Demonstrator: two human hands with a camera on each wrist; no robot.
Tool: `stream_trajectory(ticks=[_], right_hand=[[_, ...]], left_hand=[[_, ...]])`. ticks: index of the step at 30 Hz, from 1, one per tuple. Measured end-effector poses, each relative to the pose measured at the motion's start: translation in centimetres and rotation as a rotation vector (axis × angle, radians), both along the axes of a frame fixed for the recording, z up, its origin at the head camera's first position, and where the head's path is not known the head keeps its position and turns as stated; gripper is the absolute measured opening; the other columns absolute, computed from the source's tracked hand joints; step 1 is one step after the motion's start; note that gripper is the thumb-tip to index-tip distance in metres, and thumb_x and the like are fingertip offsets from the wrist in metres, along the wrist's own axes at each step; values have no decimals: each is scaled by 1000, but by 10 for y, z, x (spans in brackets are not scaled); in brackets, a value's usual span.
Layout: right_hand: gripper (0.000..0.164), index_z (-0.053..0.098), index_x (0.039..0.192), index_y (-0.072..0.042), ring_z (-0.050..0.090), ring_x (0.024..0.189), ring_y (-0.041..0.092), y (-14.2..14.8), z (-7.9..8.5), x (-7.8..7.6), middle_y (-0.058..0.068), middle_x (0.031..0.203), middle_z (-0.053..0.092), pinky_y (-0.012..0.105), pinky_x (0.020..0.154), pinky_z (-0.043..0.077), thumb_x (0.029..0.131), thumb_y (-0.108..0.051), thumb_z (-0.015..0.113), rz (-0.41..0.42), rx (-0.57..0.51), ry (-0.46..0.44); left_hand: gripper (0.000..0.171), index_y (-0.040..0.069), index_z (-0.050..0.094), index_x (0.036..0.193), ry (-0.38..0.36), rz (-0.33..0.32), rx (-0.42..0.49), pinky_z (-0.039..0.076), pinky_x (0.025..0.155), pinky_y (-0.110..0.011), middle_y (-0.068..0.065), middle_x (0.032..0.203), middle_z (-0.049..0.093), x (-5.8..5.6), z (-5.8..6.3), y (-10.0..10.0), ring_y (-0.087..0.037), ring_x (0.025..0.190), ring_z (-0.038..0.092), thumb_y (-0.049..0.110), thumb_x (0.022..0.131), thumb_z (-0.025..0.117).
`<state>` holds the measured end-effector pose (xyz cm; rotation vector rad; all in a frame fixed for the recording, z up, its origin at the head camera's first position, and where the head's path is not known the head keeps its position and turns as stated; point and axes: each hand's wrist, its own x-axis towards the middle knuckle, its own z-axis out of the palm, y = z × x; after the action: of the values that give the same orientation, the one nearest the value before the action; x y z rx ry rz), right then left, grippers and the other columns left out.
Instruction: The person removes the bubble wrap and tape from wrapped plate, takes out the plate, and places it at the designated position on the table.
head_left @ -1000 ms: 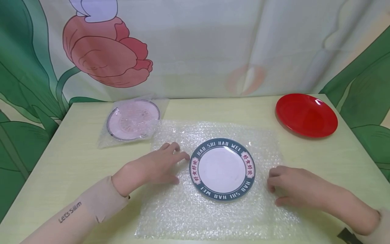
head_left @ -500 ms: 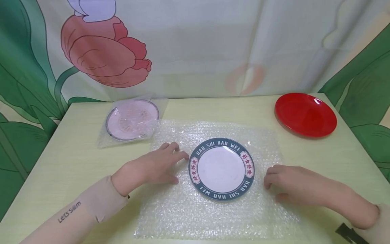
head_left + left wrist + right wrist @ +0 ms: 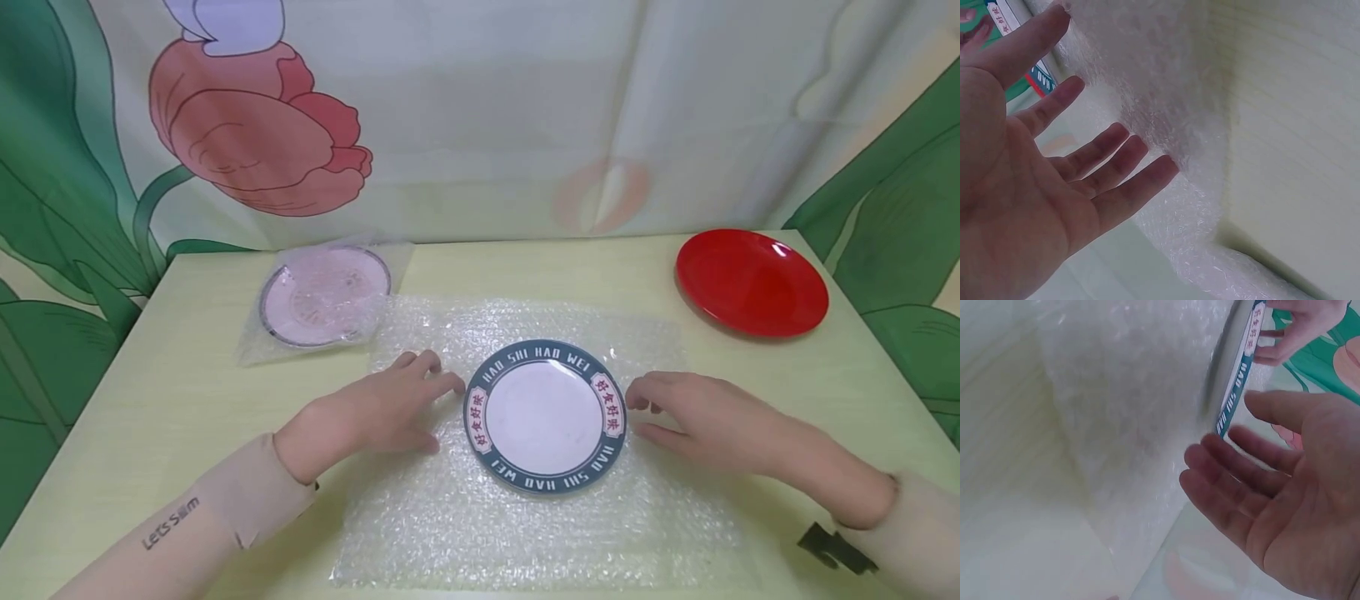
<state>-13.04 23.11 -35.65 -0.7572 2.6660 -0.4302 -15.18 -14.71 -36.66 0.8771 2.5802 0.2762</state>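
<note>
A round plate [image 3: 544,417] with a white centre and a teal lettered rim lies face up on a sheet of bubble wrap [image 3: 525,542]. My left hand [image 3: 375,408] is at the plate's left side, fingers spread and relaxed, the index fingertip close to the rim. On the opposite side my right hand [image 3: 712,421] has its fingertips right at the rim, fingers loosely bent. In the left wrist view the left hand [image 3: 1054,162] shows a bare palm over the bubble wrap. The right wrist view shows the right hand [image 3: 1272,481] with nothing in its palm, near the plate's edge [image 3: 1235,387].
At the back left is a plate [image 3: 326,296] wrapped in bubble wrap, touching the edge of the spread sheet. A red plate [image 3: 752,283] sits at the back right of the pale table [image 3: 187,417]. Behind the table hangs a printed curtain [image 3: 480,108].
My right hand has moved left and slightly away from me, up to the plate's right rim. The left hand and the plates have stayed where they were.
</note>
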Motion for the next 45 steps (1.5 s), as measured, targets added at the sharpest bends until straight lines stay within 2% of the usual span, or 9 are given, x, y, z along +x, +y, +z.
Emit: stream_trajectory(ticks=[6, 12, 20, 31, 39, 45], right_hand=[[57, 56, 142, -7, 62, 109, 26, -13, -1, -4, 9, 127, 63, 39, 82, 60, 93, -27, 77, -107, -79, -30], [66, 47, 148, 2, 61, 116, 34, -26, -3, -13, 18, 133, 60, 43, 85, 60, 95, -26, 74, -145, -83, -36], [59, 51, 144, 6, 64, 111, 32, -34, -6, -22, 16, 124, 66, 37, 83, 60, 95, -17, 74, -175, -156, -91], [55, 55, 142, 3, 62, 113, 33, -33, -5, -29, 16, 127, 65, 37, 83, 59, 96, -20, 73, -284, -264, -161], [47, 59, 136, 8, 61, 100, 29, -30, -5, -34, 14, 111, 66, 32, 78, 59, 96, -13, 71, -319, -364, -248], [37, 62, 129, 7, 63, 93, 27, -29, -2, -35, 15, 107, 65, 34, 74, 62, 96, -7, 70, -350, -430, -330]], left_hand=[[64, 19, 54, 141, -2, -5, 1, 55, 90, -46, -17, 138, 46, 0, 0, 0, -31, 119, 48, 23, 85, 85], [65, 20, 54, 142, -6, 2, -6, 55, 91, -45, -17, 139, 47, -1, 0, 0, -30, 119, 48, 24, 85, 86], [65, 21, 54, 142, -15, 7, -3, 55, 90, -45, -16, 139, 47, -1, 0, 1, -30, 119, 48, 23, 85, 86], [64, 20, 54, 141, -13, 1, 3, 56, 88, -46, -16, 137, 47, -1, 0, 0, -30, 118, 48, 24, 85, 85], [63, 20, 54, 141, -8, 7, 13, 55, 92, -47, -17, 140, 46, 0, 0, 0, -31, 120, 48, 23, 86, 85], [63, 19, 54, 141, -7, 24, 13, 54, 94, -50, -18, 142, 45, 4, 2, 0, -34, 124, 48, 22, 87, 84]])
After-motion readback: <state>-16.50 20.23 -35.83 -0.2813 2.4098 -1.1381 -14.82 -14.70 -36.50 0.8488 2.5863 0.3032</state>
